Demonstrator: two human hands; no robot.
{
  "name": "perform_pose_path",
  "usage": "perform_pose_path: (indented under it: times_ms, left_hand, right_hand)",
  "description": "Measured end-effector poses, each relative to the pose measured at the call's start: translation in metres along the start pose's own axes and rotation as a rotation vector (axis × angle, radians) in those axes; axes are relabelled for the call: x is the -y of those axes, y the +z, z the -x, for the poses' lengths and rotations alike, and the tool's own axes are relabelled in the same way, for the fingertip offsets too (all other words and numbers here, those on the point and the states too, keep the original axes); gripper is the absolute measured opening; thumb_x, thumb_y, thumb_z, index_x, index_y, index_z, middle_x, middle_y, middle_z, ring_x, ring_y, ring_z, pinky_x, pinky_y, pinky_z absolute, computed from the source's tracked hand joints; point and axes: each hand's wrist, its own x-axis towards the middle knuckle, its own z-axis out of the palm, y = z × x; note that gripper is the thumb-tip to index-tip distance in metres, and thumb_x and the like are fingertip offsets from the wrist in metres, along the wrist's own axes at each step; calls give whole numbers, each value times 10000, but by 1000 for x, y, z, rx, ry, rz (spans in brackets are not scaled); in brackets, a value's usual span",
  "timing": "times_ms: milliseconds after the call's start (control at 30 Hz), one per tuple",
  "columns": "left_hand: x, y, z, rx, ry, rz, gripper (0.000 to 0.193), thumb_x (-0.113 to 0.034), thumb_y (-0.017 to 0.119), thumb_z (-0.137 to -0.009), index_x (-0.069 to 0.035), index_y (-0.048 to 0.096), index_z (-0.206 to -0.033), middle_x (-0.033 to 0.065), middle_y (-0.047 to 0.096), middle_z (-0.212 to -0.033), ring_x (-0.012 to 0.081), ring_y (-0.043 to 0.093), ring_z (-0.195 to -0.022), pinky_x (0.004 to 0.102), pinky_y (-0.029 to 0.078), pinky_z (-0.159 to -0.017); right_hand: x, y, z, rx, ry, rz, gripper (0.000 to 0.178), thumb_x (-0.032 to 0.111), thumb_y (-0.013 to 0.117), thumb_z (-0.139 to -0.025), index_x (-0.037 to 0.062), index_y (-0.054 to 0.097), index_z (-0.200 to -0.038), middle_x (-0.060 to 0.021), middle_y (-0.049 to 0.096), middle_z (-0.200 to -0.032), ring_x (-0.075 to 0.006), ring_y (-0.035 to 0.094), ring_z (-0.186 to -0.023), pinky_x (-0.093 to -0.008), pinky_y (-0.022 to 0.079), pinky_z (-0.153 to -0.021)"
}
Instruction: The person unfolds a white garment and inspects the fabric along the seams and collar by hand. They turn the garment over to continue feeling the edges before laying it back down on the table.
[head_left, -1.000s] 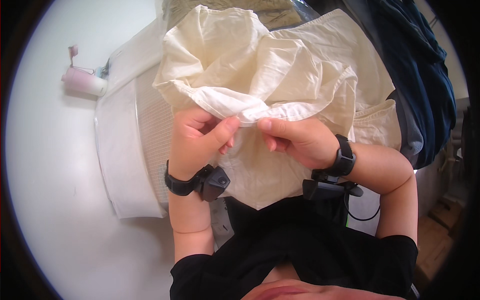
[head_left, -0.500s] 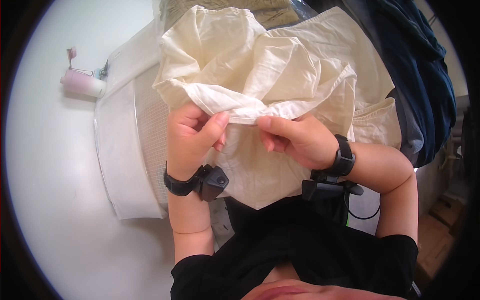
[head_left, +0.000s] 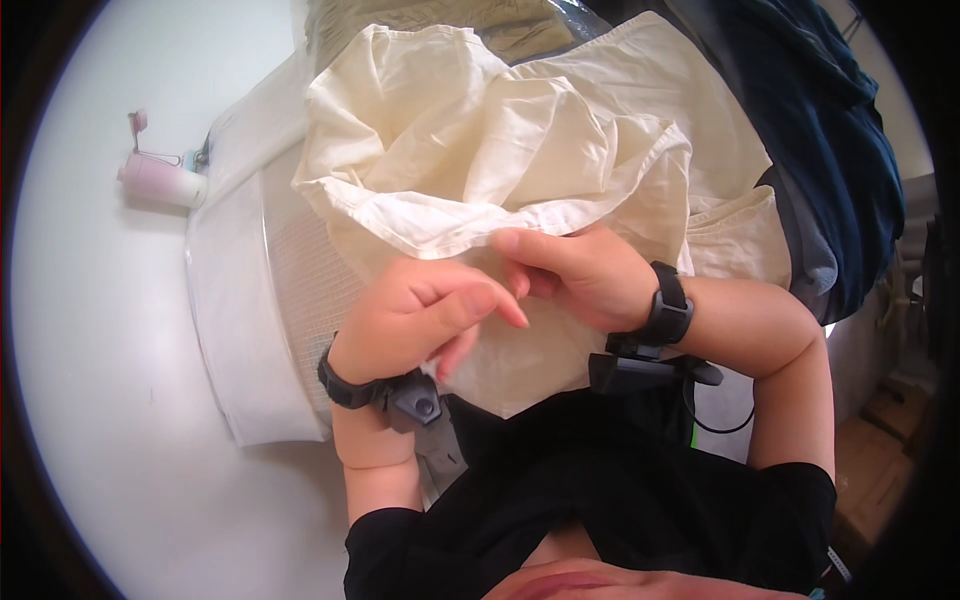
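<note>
A cream cloth garment (head_left: 430, 110) lies bunched before me, with a stitched hem running across its near fold. The thumb and fingers of my right hand (head_left: 585, 268) pinch this hem near its middle. Just below the hem and apart from it is my left hand (head_left: 420, 315), with nothing visible in it. Its index finger points out toward the right hand, the thumb rests above it, and the lower fingers hang loosely bent. A black strap with a small dark device sits on each wrist.
A pink and white bottle (head_left: 165, 180) stands at the far left on a white surface. Beside the garment is a white-edged case with a grid-patterned panel (head_left: 310, 260). Dark blue cloth (head_left: 820, 140) hangs on the right. A clear bag with khaki cloth (head_left: 450, 25) lies behind.
My left hand has let go of the hem and moved down toward me. My right hand still pinches the hem, and the garment has shifted slightly left in the picture.
</note>
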Motion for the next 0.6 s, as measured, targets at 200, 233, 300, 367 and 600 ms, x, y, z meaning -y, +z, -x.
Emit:
perform_pose_path:
  times_ms: [200, 233, 300, 367, 600]
  left_hand:
    - [5, 28, -15, -62, -235, 364, 363, -323, 411, -947, -15, 564, -830, 25, 535, -560, 75, 483, -412, 180, 317, -391]
    - [12, 30, -20, -216, -121, 242, 386, -345, 414, -943, -6, 551, -818, 34, 524, -548, 88, 472, -388, 174, 301, -363]
    - [22, 34, -29, -467, 57, 82, 421, -382, 407, -944, -11, 550, -805, 35, 503, -532, 100, 462, -378, 183, 291, -337]
    - [27, 35, -35, -490, 111, 93, 419, -374, 400, -947, -13, 554, -801, 33, 503, -533, 100, 458, -376, 183, 295, -339]
    - [37, 32, -41, -559, 194, 106, 439, -357, 362, -957, -25, 555, -745, 32, 491, -516, 100, 436, -366, 191, 318, -340]
  right_hand:
    - [-3, -4, -4, 66, -57, -72, 227, 249, 543, -890, 60, 603, -780, 10, 562, -642, -46, 438, -577, -199, 312, -522]
    - [-4, -4, -5, 50, -64, -44, 239, 255, 532, -895, 57, 605, -782, 12, 563, -645, -44, 439, -582, -201, 307, -524]
    - [3, 1, -2, -2, -69, -3, 235, 250, 530, -895, 56, 607, -787, 8, 570, -652, -48, 448, -576, -206, 304, -519]
    - [3, 2, -3, -59, -73, 37, 232, 245, 527, -895, 55, 610, -792, 3, 577, -659, -52, 456, -571, -212, 301, -515]
    - [3, 4, -4, 96, -110, -89, 191, 209, 555, -876, 43, 618, -808, -15, 603, -698, -84, 521, -582, -207, 353, -548]
